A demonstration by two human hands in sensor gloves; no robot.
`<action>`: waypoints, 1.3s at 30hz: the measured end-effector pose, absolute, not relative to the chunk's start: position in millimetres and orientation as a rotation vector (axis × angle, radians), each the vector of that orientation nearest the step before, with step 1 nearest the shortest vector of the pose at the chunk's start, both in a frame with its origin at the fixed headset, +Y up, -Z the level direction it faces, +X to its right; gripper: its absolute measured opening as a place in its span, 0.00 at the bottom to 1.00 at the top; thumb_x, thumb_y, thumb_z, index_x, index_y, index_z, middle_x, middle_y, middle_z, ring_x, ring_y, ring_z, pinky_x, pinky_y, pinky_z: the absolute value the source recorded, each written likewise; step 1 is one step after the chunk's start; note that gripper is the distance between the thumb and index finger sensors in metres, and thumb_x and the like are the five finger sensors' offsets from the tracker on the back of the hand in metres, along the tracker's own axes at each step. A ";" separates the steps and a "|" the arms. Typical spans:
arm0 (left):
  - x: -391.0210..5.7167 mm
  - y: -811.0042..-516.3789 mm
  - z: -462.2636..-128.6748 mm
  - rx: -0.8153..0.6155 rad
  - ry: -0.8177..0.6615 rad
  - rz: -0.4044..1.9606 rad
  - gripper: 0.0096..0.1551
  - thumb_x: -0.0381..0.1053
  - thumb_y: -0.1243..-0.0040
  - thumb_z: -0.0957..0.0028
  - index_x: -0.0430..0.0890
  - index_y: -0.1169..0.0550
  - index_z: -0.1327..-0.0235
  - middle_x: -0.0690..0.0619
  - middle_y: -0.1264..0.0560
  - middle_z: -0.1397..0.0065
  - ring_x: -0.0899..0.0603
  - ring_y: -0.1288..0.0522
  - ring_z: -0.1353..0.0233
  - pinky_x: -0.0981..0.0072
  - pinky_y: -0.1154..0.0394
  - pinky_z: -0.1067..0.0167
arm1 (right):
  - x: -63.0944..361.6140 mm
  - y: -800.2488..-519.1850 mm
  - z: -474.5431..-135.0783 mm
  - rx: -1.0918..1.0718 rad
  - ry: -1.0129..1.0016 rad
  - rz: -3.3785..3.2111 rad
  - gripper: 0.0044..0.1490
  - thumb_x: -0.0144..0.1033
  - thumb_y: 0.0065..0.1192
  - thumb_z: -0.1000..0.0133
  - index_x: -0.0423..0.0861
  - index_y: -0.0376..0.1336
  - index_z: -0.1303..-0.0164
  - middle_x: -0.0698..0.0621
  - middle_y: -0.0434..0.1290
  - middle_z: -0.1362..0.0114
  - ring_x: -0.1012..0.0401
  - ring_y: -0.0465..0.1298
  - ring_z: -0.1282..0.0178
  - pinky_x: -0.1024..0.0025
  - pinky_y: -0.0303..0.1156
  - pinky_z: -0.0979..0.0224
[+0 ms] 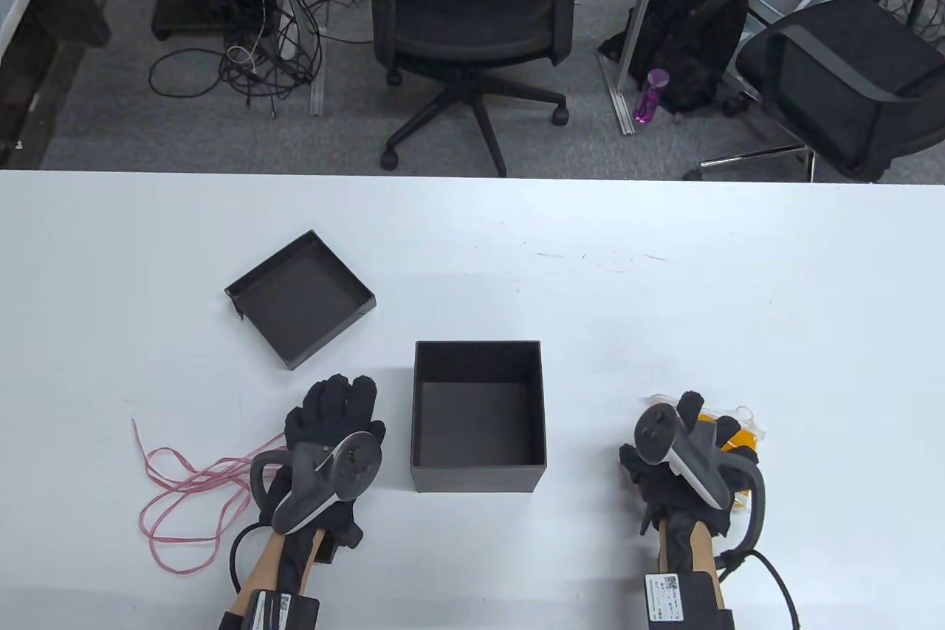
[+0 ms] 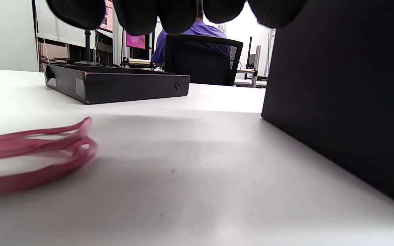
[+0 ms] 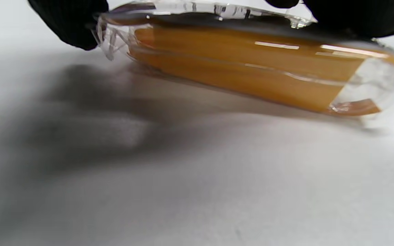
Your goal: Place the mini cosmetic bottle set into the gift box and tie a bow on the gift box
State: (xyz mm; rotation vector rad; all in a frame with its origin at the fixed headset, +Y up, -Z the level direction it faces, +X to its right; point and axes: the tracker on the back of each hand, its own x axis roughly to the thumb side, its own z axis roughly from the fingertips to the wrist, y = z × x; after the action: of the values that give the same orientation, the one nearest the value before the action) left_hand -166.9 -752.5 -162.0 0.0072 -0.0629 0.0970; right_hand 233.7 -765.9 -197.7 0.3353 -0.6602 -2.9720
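The black gift box (image 1: 478, 471) stands open and empty at the table's front centre; its dark wall (image 2: 340, 112) fills the right of the left wrist view. Its lid (image 1: 300, 298) lies upside down to the back left, also seen as a low tray (image 2: 115, 87). A pink ribbon (image 1: 184, 493) lies tangled at the front left, blurred in the left wrist view (image 2: 39, 153). My left hand (image 1: 336, 412) rests flat on the table left of the box, fingers straight. My right hand (image 1: 698, 430) grips the cosmetic bottle set (image 3: 245, 71), a clear pouch with amber contents, just above the table right of the box.
The white table (image 1: 664, 305) stretches wide behind and to the right of the box. Beyond its far edge stand an office chair (image 1: 472, 17), a backpack (image 1: 690, 24) and cables on the floor.
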 end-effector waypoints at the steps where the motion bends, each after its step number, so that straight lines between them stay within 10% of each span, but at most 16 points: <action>1: -167.3 -752.6 -162.2 0.009 -0.059 0.097 0.40 0.61 0.51 0.39 0.48 0.41 0.15 0.39 0.41 0.16 0.27 0.34 0.19 0.30 0.31 0.29 | 231.2 -767.6 -198.5 0.332 -0.686 -2.951 0.71 0.61 0.54 0.34 0.27 0.21 0.17 0.07 0.38 0.23 0.10 0.51 0.35 0.14 0.58 0.37; 29: -171.0 -751.9 -162.3 0.040 -0.034 0.086 0.40 0.61 0.51 0.39 0.48 0.42 0.14 0.39 0.39 0.16 0.27 0.32 0.20 0.31 0.30 0.30 | 199.0 -780.5 -202.3 0.171 -0.645 -2.656 0.60 0.37 0.57 0.37 0.33 0.22 0.18 0.09 0.48 0.24 0.12 0.60 0.34 0.19 0.66 0.37; 39: -172.5 -751.5 -163.3 0.049 -0.027 0.095 0.40 0.61 0.51 0.39 0.48 0.42 0.14 0.39 0.40 0.16 0.28 0.32 0.20 0.31 0.30 0.30 | 186.5 -742.7 -196.7 0.233 -0.110 -2.739 0.51 0.27 0.63 0.41 0.24 0.41 0.17 0.24 0.62 0.21 0.29 0.73 0.30 0.36 0.75 0.35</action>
State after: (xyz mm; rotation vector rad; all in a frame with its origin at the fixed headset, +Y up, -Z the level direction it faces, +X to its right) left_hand -172.5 -751.5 -163.3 0.0494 -0.0273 0.0949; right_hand 186.5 -742.7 -196.7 0.2328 -0.1102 -2.7391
